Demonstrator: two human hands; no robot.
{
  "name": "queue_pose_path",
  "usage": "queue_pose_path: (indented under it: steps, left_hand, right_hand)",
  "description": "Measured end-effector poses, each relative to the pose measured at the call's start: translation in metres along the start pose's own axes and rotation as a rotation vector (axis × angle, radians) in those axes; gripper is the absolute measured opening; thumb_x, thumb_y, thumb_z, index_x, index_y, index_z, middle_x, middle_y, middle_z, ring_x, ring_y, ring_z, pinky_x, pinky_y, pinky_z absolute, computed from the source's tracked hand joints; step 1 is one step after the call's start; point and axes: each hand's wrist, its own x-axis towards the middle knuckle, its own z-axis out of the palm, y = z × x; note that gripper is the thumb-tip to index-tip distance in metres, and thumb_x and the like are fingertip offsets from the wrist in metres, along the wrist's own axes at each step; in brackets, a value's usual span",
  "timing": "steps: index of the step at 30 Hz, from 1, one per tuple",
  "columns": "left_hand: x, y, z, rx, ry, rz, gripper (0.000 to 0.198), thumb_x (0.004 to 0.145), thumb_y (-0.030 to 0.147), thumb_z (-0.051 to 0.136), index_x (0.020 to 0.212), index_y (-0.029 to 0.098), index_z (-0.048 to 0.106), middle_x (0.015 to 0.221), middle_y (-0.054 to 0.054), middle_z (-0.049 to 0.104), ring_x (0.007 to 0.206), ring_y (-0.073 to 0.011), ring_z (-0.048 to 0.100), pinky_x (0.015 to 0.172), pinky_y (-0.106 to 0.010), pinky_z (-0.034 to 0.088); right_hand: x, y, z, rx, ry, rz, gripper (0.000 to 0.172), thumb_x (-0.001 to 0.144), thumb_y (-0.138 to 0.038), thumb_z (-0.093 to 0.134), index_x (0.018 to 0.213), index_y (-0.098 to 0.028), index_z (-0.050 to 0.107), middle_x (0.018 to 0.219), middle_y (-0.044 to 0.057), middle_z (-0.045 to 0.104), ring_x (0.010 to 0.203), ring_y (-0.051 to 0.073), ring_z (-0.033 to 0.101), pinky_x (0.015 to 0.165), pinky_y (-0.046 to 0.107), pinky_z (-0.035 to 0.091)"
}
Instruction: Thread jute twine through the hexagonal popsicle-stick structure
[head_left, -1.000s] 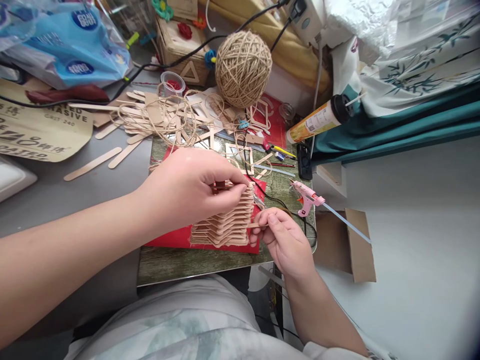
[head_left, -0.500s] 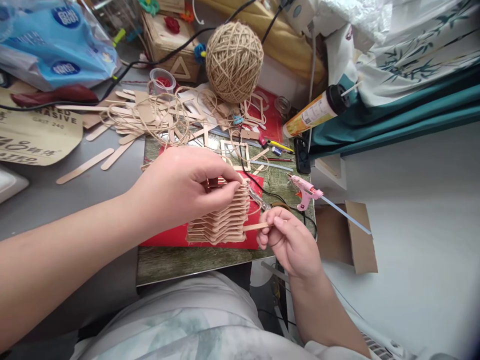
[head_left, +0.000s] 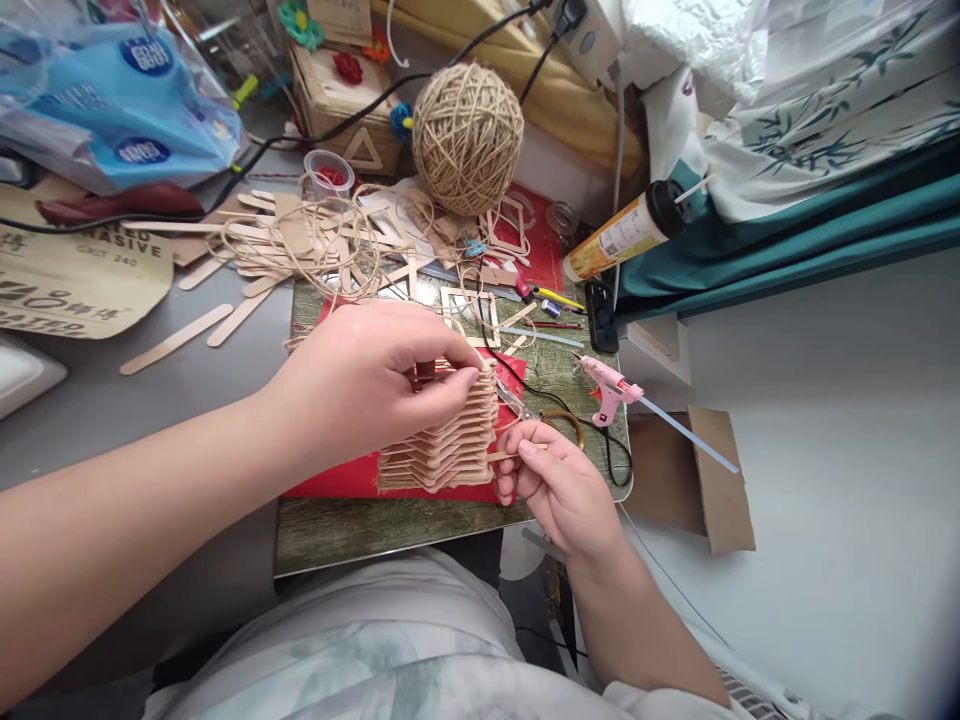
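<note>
A layered structure of wooden craft sticks (head_left: 439, 462) stands on red card, its rows bent in a zigzag. Over its top lies my left hand (head_left: 382, 365), thumb and index finger closed at the upper right corner; the palm hides much of the structure. At the right side my right hand (head_left: 555, 485) pinches a single craft stick (head_left: 501, 456), whose far end reaches the structure's lower right edge. Scissors (head_left: 514, 400) lie on the card just beyond, partly behind the right hand, with twine near them.
A pink glue gun (head_left: 611, 388) with its stick lies at the table's right. Behind are a ball of twine (head_left: 469, 138), a heap of loose craft sticks (head_left: 277, 235), a drink cup (head_left: 622, 235) and a phone (head_left: 601, 315). Black cable crosses the table.
My right hand has shifted left toward the structure, so less of the craft stick shows between them. My left hand keeps its place on the structure. The view has tilted slightly.
</note>
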Motion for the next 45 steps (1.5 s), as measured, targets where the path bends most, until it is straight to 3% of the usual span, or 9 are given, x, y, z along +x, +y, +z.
queue_pose_path:
  steps: [14, 27, 34, 42, 45]
  left_hand:
    - [0.001, 0.002, -0.001, -0.018, -0.017, -0.007, 0.015, 0.098, 0.029, 0.065, 0.093, 0.028, 0.079, 0.081, -0.001, 0.078, 0.074, -0.0154, 0.069, 0.073, -0.028, 0.051]
    - [0.001, -0.003, -0.002, -0.034, -0.022, -0.035, 0.018, 0.099, 0.030, 0.063, 0.094, 0.028, 0.080, 0.084, 0.000, 0.079, 0.072, -0.0147, 0.068, 0.069, -0.028, 0.049]
    - [0.005, -0.005, -0.010, 0.005, 0.019, -0.085, 0.019, 0.099, 0.030, 0.064, 0.092, 0.023, 0.081, 0.084, 0.000, 0.080, 0.068, -0.0115, 0.066, 0.064, -0.024, 0.047]
    - [0.005, -0.003, -0.013, 0.072, 0.053, -0.023, 0.020, 0.100, 0.029, 0.064, 0.093, 0.024, 0.082, 0.086, 0.001, 0.081, 0.071, -0.0133, 0.069, 0.069, -0.027, 0.051]
    - [0.005, -0.004, -0.011, 0.097, 0.074, 0.011, 0.019, 0.100, 0.028, 0.065, 0.092, 0.024, 0.082, 0.088, 0.001, 0.082, 0.072, -0.0134, 0.071, 0.071, -0.026, 0.052]
  right_hand:
    - [0.004, 0.009, -0.001, 0.123, -0.023, 0.015, 0.016, 0.093, -0.033, 0.075, 0.088, -0.020, 0.067, 0.076, 0.001, 0.062, 0.062, 0.015, 0.059, 0.056, 0.026, 0.051]
    - [0.012, -0.007, 0.005, 0.231, -0.083, 0.150, 0.010, 0.089, -0.023, 0.067, 0.081, -0.018, 0.063, 0.069, -0.001, 0.057, 0.054, 0.011, 0.052, 0.051, 0.023, 0.043]
    - [0.020, -0.011, 0.015, 0.246, -0.095, 0.108, 0.011, 0.087, -0.023, 0.071, 0.081, -0.017, 0.065, 0.070, 0.000, 0.059, 0.056, 0.012, 0.056, 0.053, 0.024, 0.044]
    - [0.015, -0.015, 0.018, 0.041, -0.027, -0.109, 0.014, 0.091, -0.027, 0.072, 0.081, -0.018, 0.067, 0.075, 0.000, 0.063, 0.060, 0.013, 0.062, 0.058, 0.025, 0.050]
    - [0.014, -0.017, 0.021, 0.042, -0.018, -0.098, 0.014, 0.091, -0.028, 0.071, 0.081, -0.019, 0.066, 0.072, -0.001, 0.063, 0.058, 0.013, 0.061, 0.056, 0.024, 0.049]
